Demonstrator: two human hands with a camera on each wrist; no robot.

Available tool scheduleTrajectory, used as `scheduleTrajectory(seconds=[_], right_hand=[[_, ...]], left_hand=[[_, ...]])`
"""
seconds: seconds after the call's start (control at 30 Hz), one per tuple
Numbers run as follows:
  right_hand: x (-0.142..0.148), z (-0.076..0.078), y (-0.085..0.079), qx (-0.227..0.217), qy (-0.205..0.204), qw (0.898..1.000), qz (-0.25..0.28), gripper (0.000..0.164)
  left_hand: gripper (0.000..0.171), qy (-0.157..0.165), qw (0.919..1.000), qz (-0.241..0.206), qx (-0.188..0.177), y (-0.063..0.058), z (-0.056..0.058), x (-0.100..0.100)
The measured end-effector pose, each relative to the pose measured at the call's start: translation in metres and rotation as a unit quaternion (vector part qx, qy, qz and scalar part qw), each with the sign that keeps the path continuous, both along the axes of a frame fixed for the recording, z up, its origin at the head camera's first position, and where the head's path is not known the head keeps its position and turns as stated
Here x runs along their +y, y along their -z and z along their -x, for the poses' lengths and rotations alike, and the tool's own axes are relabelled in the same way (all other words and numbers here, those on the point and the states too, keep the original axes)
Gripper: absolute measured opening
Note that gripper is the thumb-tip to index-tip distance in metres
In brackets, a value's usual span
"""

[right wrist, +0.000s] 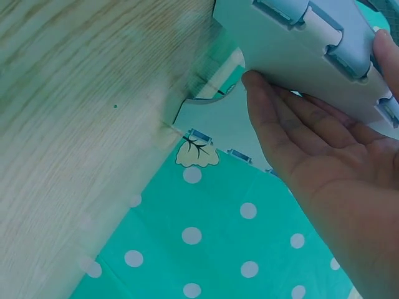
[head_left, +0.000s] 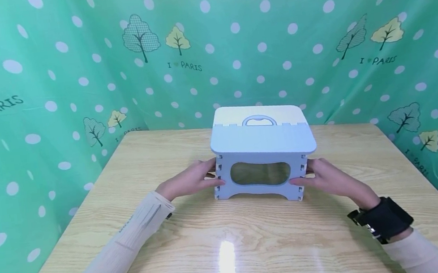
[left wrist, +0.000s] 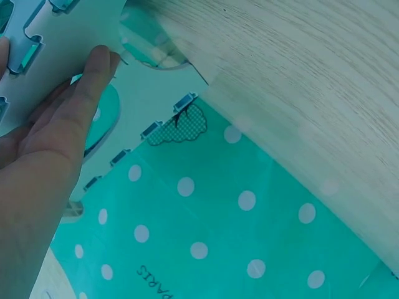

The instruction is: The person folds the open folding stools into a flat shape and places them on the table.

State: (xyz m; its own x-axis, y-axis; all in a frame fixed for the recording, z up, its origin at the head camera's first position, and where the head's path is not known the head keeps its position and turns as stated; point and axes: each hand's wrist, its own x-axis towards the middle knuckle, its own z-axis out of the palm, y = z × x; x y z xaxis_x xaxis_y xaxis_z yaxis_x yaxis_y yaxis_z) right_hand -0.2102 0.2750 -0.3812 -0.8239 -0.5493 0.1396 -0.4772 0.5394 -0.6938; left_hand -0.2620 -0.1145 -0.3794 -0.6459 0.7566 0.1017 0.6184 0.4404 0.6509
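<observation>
– What is seen at the left?
– One side of the stool is grasped by the left hand, its thumb laid against the front.
– And between the hands?
– The unfolded stool is held over the table's far part; whether its feet are set down cannot be told.
– At the right?
– The other side is gripped by the right hand. Placing or lifting seems in hand; an even hold would be needed next.
</observation>
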Motion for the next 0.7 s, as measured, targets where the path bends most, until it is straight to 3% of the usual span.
scheduleTrajectory(seconds=[0.47, 0.7], right_hand=[[0.0021, 0.0016, 0.0019, 0.006, -0.011, 1.000, 0.008, 0.050], [0.0030, 0.0011, 0.0002, -0.013, -0.020, 1.000, 0.006, 0.057]], left_hand=[[0.060, 0.021, 0.9996, -0.014, -0.012, 0.0013, 0.0008, -0.0015], [0.059, 0.034, 0.9988, -0.029, -0.021, 0.0012, 0.0000, -0.0016]])
